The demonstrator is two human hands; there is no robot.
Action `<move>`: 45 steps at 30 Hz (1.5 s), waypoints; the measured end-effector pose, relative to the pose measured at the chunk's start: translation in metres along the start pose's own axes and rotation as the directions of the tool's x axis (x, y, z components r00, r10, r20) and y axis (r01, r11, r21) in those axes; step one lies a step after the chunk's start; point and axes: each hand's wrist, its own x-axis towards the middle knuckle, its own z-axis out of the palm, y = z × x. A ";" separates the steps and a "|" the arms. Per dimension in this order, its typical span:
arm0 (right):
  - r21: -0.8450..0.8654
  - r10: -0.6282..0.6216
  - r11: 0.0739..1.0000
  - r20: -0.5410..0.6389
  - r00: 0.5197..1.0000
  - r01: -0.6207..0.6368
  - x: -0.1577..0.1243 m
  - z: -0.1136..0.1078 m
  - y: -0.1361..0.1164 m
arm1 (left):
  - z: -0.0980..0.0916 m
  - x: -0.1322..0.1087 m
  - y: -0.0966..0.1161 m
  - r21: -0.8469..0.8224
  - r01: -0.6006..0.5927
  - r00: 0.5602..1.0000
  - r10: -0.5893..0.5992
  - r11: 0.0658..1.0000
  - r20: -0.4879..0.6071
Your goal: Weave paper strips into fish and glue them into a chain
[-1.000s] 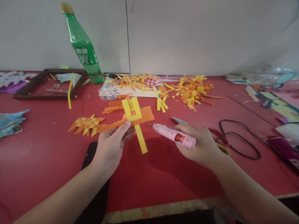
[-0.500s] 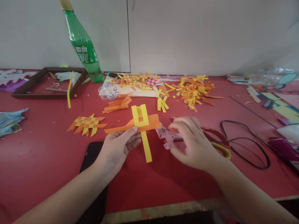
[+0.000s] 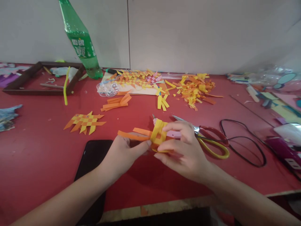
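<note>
Between my hands is a small weave of yellow and orange paper strips, with orange ends sticking out to the left. My left hand pinches its lower left side between thumb and fingers. My right hand is closed around the right side of the weave, its fingertips on the yellow strips. Behind the right fingers, a pink tool lies partly hidden. Scissors with red and yellow handles rest just right of that hand. A finished-looking woven paper fish lies to the left.
A black phone lies under my left forearm. Farther back are orange strips, yellow strips, a heap of paper scraps, a green bottle and a brown frame. A black cord loops at right.
My right hand has moved left onto the paper weave and closed on it. The weave has turned and shifted right, and its hanging yellow strip no longer points down. The view has shifted slightly.
</note>
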 end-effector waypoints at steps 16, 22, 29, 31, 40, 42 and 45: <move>0.572 0.430 0.682 0.189 0.883 -0.455 0.005 0.003 0.008 | -0.001 -0.002 0.000 0.300 -0.073 0.997 0.071 0.951 0.019; 0.582 0.580 0.658 0.014 0.815 -0.478 0.008 0.007 0.004 | -0.001 -0.003 -0.002 0.025 0.040 0.999 -0.040 0.999 -0.007; 0.614 0.607 0.612 0.041 0.794 -0.499 0.008 0.010 -0.002 | 0.001 -0.002 0.002 -0.061 0.081 0.996 -0.083 0.995 -0.040; 0.631 0.600 0.605 0.039 0.799 -0.486 0.007 0.010 -0.001 | 0.000 -0.001 0.002 -0.059 0.078 0.995 -0.081 0.995 -0.055; 0.648 0.660 0.543 0.063 0.749 -0.533 0.004 0.010 0.001 | -0.001 -0.002 0.000 -0.037 0.020 0.997 -0.023 0.999 -0.072; 0.648 0.670 0.544 0.048 0.741 -0.533 0.004 0.011 0.000 | 0.000 -0.002 0.000 -0.058 0.040 0.997 -0.044 0.998 -0.067; 0.647 0.658 0.555 0.043 0.752 -0.523 0.004 0.011 -0.001 | 0.001 -0.003 0.000 -0.050 0.065 0.996 -0.068 0.997 -0.064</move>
